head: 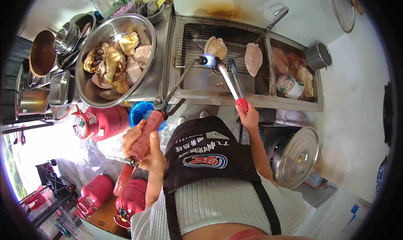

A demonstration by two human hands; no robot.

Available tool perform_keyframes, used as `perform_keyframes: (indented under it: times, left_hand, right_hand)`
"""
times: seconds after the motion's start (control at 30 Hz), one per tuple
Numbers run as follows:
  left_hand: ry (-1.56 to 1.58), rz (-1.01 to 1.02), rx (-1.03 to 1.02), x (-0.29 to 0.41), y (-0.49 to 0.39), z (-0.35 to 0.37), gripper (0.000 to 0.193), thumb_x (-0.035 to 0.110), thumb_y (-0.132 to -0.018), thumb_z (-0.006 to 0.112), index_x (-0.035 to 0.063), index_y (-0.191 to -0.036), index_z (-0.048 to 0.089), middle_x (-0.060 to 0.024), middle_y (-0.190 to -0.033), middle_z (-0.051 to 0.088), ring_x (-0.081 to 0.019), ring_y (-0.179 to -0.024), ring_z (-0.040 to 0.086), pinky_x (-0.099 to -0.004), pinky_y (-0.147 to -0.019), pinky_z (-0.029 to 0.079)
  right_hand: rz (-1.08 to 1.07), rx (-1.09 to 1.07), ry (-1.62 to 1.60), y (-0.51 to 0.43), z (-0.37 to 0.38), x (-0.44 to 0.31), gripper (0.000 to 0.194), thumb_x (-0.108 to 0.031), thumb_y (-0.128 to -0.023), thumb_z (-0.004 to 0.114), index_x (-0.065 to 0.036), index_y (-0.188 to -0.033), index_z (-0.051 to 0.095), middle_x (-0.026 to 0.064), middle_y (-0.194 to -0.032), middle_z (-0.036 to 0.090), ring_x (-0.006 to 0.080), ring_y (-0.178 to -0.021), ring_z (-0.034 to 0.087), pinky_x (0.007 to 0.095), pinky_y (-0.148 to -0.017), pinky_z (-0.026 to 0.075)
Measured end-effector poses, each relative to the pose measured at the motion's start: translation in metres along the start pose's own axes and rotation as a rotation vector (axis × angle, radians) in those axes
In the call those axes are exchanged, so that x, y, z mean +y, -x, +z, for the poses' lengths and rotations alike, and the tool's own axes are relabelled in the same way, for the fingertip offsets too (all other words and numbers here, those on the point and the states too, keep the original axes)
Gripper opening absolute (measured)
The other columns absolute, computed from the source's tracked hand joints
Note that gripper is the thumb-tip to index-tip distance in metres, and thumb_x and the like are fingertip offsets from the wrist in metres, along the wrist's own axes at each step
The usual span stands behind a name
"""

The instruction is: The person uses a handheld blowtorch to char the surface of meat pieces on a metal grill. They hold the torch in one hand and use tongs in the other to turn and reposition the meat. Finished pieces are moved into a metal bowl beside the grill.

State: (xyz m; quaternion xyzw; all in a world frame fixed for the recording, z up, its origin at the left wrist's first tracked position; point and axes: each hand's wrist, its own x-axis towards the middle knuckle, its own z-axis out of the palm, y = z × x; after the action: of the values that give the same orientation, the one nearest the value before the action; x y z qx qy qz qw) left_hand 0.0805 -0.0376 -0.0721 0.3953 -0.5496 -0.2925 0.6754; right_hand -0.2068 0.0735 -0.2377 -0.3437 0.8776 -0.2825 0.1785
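Note:
My left hand (151, 151) grips the ribbed red handle of a gas torch (146, 136), and a red hose hangs from its lower end. The torch's thin metal tube runs up to its nozzle (202, 60), where a bluish-white flame points at a yellowish piece of meat (216, 48). That piece lies on a wire rack (193, 44) over a sink basin. My right hand (248, 117) is closed on red-handled metal tongs (233, 79). Their tips reach the lower edge of the same piece; whether they pinch it, I cannot tell. A paler piece of meat (253, 60) lies farther right on the rack.
Left of the sink is a large steel bowl (85, 88) with browned and pale meat pieces. The right basin (296, 100) holds more meat in liquid below a faucet (278, 16). Red gas cylinders (110, 123) and a blue bucket (133, 114) stand on the floor at left.

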Motion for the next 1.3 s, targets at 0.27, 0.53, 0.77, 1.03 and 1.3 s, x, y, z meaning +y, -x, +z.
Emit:
perform_keyframes:
  times: [0.27,0.53,0.77,1.03,1.3]
  left_hand:
    - [-0.041,-0.049,0.036,-0.002,0.000,-0.016,0.035,0.005,-0.077,0.069,0.0020,-0.102,0.045,-0.0126,-0.097,0.051,-0.0266,-0.094,0.056,-0.0407,-0.089,0.044]
    - [-0.032,-0.054,0.069,-0.001,0.002,-0.021,0.035,0.004,-0.077,0.069,0.0015,-0.102,0.045,-0.0145,-0.098,0.052,-0.0270,-0.094,0.056,-0.0399,-0.088,0.044]
    - [0.015,0.004,0.026,-0.007,0.000,-0.016,0.036,-0.005,-0.077,0.064,-0.0006,-0.108,0.045,-0.0181,-0.108,0.054,-0.0293,-0.101,0.057,-0.0432,-0.092,0.045]
    - [-0.003,0.008,-0.039,-0.007,-0.003,-0.003,0.036,-0.001,-0.077,0.066,-0.0004,-0.106,0.046,-0.0166,-0.105,0.054,-0.0292,-0.099,0.057,-0.0428,-0.092,0.045]
    - [0.013,0.017,-0.096,-0.008,-0.006,0.006,0.036,-0.001,-0.077,0.066,0.0003,-0.106,0.046,-0.0167,-0.104,0.054,-0.0301,-0.099,0.057,-0.0439,-0.092,0.045]
  right_hand:
    - [-0.216,-0.030,0.383,-0.055,0.014,-0.014,0.034,-0.037,-0.082,0.060,-0.007,-0.097,0.053,0.0188,-0.073,0.062,0.0405,-0.066,0.060,0.0502,-0.058,0.046]
    - [-0.047,-0.306,-0.171,-0.097,0.002,-0.027,0.029,-0.032,-0.085,0.061,-0.004,-0.091,0.060,0.0100,-0.067,0.063,0.0194,-0.058,0.060,0.0332,-0.049,0.046]
    - [0.512,-0.644,-1.298,-0.103,0.003,-0.012,0.031,-0.033,-0.088,0.059,-0.006,-0.101,0.057,0.0012,-0.078,0.056,0.0050,-0.052,0.046,0.0184,-0.045,0.038]
    - [0.717,-0.622,-1.562,-0.053,0.026,0.043,0.037,-0.039,-0.089,0.054,-0.004,-0.101,0.055,0.0037,-0.083,0.058,0.0058,-0.052,0.047,0.0185,-0.046,0.040]
    - [0.702,-0.498,-1.512,0.006,0.013,0.026,0.046,-0.043,-0.093,0.044,0.000,-0.107,0.053,0.0065,-0.083,0.058,0.0068,-0.052,0.045,0.0197,-0.045,0.038]
